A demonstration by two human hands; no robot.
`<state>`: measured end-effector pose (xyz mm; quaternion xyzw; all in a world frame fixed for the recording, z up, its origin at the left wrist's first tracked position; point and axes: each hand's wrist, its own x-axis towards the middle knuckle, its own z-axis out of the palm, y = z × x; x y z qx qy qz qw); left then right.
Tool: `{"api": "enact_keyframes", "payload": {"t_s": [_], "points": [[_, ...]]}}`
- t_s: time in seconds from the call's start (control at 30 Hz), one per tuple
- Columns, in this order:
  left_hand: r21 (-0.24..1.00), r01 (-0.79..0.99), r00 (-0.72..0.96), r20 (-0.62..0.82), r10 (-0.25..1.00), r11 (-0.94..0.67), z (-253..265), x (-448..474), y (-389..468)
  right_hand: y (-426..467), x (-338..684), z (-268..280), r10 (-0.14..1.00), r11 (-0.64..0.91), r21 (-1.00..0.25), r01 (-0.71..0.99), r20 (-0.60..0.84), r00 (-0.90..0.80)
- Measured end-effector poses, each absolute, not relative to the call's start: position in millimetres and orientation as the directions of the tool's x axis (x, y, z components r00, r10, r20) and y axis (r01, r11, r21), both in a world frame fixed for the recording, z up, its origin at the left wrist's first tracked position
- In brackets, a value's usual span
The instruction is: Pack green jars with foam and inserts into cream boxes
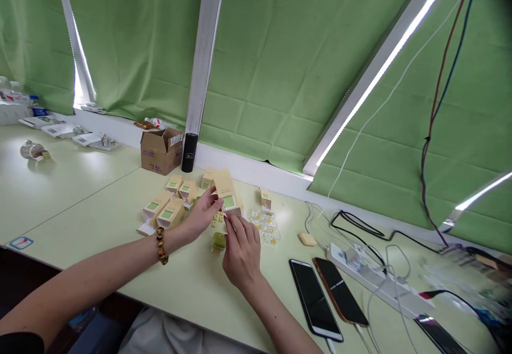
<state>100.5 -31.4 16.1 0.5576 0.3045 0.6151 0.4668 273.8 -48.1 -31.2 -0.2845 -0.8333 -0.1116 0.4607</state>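
Observation:
My left hand (205, 211) grips the side of a tan paper box (224, 184) with a green label, held tilted above the table. With curled fingers, my right hand (242, 244) pinches the box's lower edge; its fingertips are partly hidden. Just left of my right hand stands a small clear jar (218, 241) with green in it. Small yellow pieces (217, 218) lie beneath my left fingers. Several similar tan boxes (170, 212) stand to the left, some with flaps out. Clear round plastic pieces with yellow centres (272, 235) sit right of the held box.
A cardboard carton (158, 154) and a black cylinder (189, 152) stand at the back. Phones (316, 300), a white power strip (376, 282) and tangled cables occupy the right side. Another tan box (265, 200) stands near the wall. A glass bottle (32, 150) lies far left.

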Motion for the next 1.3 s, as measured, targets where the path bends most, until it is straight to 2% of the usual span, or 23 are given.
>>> {"api": "enact_keyframes", "payload": {"t_s": [0.13,0.2,0.33,0.47,0.53,0.63,0.8,0.9,1.0,1.1,1.2,1.3], "points": [[0.883,-0.316,-0.002,0.366,0.931,-0.347,15.6,100.1,-26.1,-45.1,280.4,-35.7,0.316,0.833,-0.101,0.544,0.894,-0.317],[0.888,-0.320,-0.024,0.341,0.940,-0.331,9.0,95.4,-21.6,-40.8,284.4,-35.3,0.329,0.835,-0.169,0.523,0.916,-0.230],[0.904,-0.259,-0.023,0.347,0.937,-0.341,-6.9,86.6,-19.1,-30.4,289.0,-34.4,0.510,0.802,-0.438,0.406,0.856,-0.084],[0.905,-0.197,-0.008,0.383,0.924,-0.377,-16.1,88.0,-26.4,-26.6,287.6,-36.4,0.716,0.697,-0.695,0.178,0.690,-0.105],[0.898,-0.184,0.013,0.409,0.913,-0.400,-17.7,91.5,-30.6,-27.8,285.8,-37.8,0.760,0.647,-0.756,0.094,0.632,-0.148],[0.869,-0.181,0.033,0.474,0.880,-0.461,-20.1,96.0,-35.0,-30.7,283.6,-39.3,0.768,0.628,-0.778,0.028,0.614,-0.180],[0.791,-0.095,0.048,0.609,0.791,-0.604,-27.6,96.0,-41.4,-33.9,286.3,-38.8,0.744,0.664,-0.742,0.088,0.646,-0.169],[0.704,0.073,0.090,0.701,0.707,-0.707,-30.2,91.3,-45.9,-35.5,291.1,-34.7,0.650,0.760,-0.632,0.152,0.743,-0.163],[0.545,0.254,0.200,0.779,0.594,-0.799,-32.1,85.3,-47.6,-36.2,294.5,-28.6,0.521,0.850,-0.485,0.204,0.831,-0.196],[0.380,0.352,0.294,0.823,0.486,-0.856,-38.5,80.2,-45.8,-34.0,295.7,-27.0,0.417,0.898,-0.363,0.250,0.883,-0.216],[0.228,0.473,0.335,0.847,0.413,-0.851,-47.0,76.6,-43.8,-29.8,296.5,-32.3,0.301,0.916,-0.231,0.328,0.937,-0.180],[0.064,0.543,0.342,0.894,0.290,-0.837,-48.9,74.9,-43.4,-26.9,297.3,-38.0,0.201,0.906,-0.127,0.403,0.968,-0.147]]}}
